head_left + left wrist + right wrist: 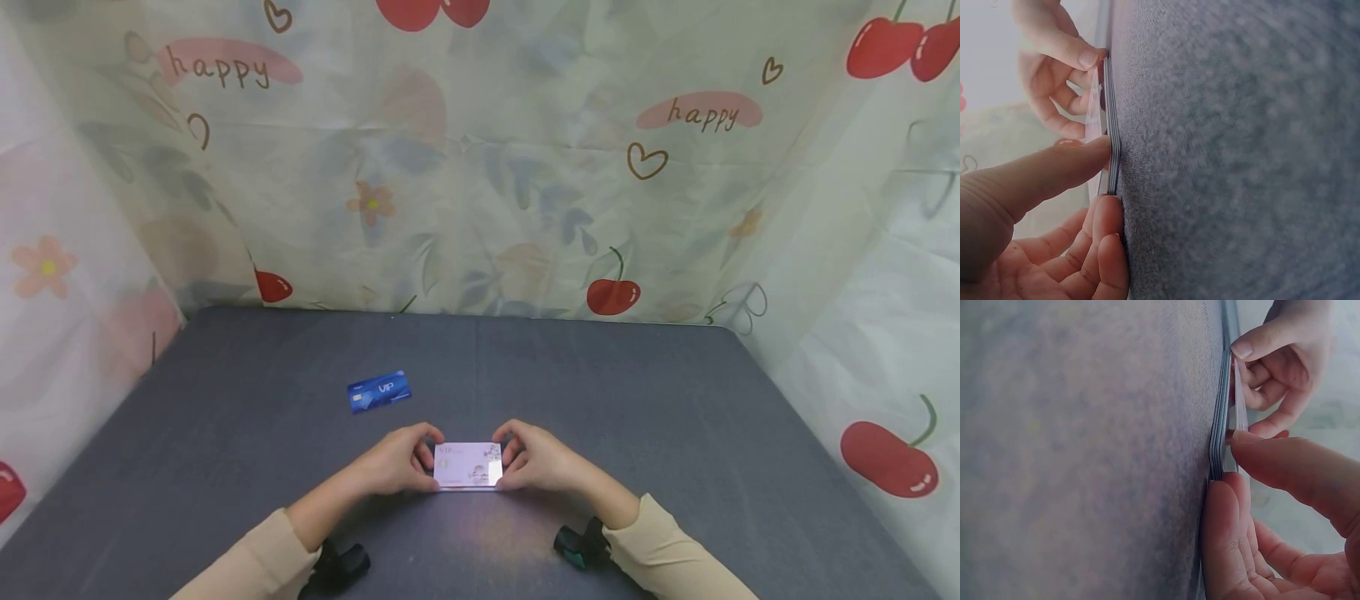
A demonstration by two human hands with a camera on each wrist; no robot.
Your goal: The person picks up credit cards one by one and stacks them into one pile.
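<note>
A stack of cards (1113, 134) lies flat on the grey table in front of me, a pale pink VIP card (467, 464) on top. In both wrist views the pink card stands tilted slightly apart from the cards below it. My left hand (400, 461) holds the left short end, thumb at the near corner and index finger at the far one. At the right end, my right hand (542, 459) grips in a mirrored way. From the right wrist view, the stack's layered edges (1219, 419) show between the two hands. The underside of the stack is hidden.
A blue VIP card (379, 392) lies on the table (637, 400), beyond my left hand. Patterned cloth (465, 167) with cherries and flowers hangs behind the table and along both sides. Black straps with small devices (341, 567) sit at my wrists.
</note>
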